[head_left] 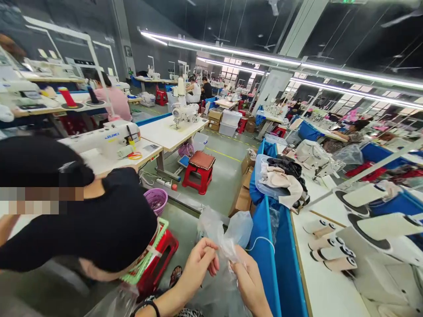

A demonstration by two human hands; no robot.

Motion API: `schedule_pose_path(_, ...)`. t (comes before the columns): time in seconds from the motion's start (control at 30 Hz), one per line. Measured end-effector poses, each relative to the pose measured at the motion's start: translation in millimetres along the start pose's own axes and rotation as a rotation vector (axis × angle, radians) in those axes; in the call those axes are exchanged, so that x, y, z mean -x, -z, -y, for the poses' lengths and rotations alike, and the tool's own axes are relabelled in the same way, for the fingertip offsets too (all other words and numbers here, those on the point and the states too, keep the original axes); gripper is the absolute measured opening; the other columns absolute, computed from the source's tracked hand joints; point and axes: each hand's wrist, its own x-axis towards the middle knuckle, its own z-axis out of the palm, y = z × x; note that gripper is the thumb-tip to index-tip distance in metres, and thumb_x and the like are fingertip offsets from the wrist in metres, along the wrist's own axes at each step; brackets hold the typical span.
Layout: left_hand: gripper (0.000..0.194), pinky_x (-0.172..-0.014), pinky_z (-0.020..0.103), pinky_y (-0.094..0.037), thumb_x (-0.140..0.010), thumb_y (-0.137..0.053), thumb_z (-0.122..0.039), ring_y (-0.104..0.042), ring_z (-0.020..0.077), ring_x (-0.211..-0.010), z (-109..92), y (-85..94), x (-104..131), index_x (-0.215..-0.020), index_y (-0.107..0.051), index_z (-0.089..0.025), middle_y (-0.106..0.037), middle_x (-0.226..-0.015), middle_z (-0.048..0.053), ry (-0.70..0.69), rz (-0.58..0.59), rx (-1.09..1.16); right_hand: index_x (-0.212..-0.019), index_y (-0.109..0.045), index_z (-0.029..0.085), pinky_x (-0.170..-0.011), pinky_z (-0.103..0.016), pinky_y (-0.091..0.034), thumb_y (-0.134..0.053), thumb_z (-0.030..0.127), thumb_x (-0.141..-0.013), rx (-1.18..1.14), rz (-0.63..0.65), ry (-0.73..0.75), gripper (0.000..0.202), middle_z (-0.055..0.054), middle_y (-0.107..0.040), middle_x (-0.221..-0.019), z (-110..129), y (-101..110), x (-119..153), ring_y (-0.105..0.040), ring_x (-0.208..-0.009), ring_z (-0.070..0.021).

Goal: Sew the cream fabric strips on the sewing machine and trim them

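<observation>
A clear plastic bag (228, 246), bunched into a narrow neck, hangs in front of me at the lower middle. My right hand (248, 279) is closed round the right side of that neck, thumb pressed on the film. On the other side, my left hand (202, 263) has its fingers curled, with thumb and forefinger pinched at the bag's edge. A dark band circles the left wrist. The lower part of the bag spreads out below my hands, and its see-through film makes its outline hard to follow.
A person in black (109, 220) bends over at close left, on a red stool (160, 259). Along my right runs a blue fabric trough (269, 259) beside a table with thread spools (330, 251). A clear tub (264, 176) of cloth pieces rests farther along. Ahead stands another red stool (198, 176).
</observation>
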Motion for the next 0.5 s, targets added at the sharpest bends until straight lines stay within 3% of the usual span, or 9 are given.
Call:
schedule_pose_path(0.17, 0.045, -0.06, 0.026, -0.042, -0.074, -0.065, -0.051, -0.054, 0.0132, -0.063, -16, 0.6, -97, -0.102, -0.053, -0.017, -0.061, -0.074, 0.0, 0.061, 0.032, -0.018, -0.083, -0.07, 0.016, -0.055, -0.025, -0.04, -0.061, 0.036, -0.075, -0.183, -0.269, -0.175, 0.024, -0.004, -0.061, -0.07, 4, 44, -77, -0.048, -0.061, -0.0175)
schedule_pose_path(0.33, 0.045, -0.09, 0.033, -0.043, -0.072, -0.069, -0.04, -0.06, 0.0206, -0.097, -10, -6.4, -197, -0.11, -0.057, -0.018, -0.065, -0.102, 0.008, 0.06, 0.02, -0.102, -0.069, -0.061, 0.018, -0.049, -0.022, -0.037, -0.068, 0.032, -0.068, -0.386, -0.415, -0.126, 0.016, 0.0, -0.053, -0.06, -12, 99, -159, -0.043, -0.054, -0.0136)
schedule_pose_path(0.4, 0.044, -0.09, 0.034, -0.045, -0.074, -0.067, -0.04, -0.061, 0.0211, -0.096, -15, -16.3, -240, -0.111, -0.057, -0.019, -0.064, -0.1, 0.007, -0.007, -0.01, -0.124, -0.07, -0.059, 0.019, -0.049, -0.021, -0.036, -0.066, 0.028, -0.067, -0.456, -0.422, -0.071, 0.012, 0.001, -0.053, -0.062, -17, 113, -199, -0.043, -0.055, -0.0125)
schedule_pose_path(0.5, 0.046, -0.083, 0.033, -0.048, -0.075, -0.068, -0.043, -0.061, 0.0193, -0.084, -33, -38.8, -296, -0.112, -0.056, -0.019, -0.064, -0.09, 0.004, -0.139, -0.104, -0.153, -0.072, -0.058, 0.019, -0.051, -0.021, -0.036, -0.062, 0.025, -0.064, -0.543, -0.296, 0.034, 0.011, 0.002, -0.053, -0.064, -16, 132, -263, -0.042, -0.056, -0.0118)
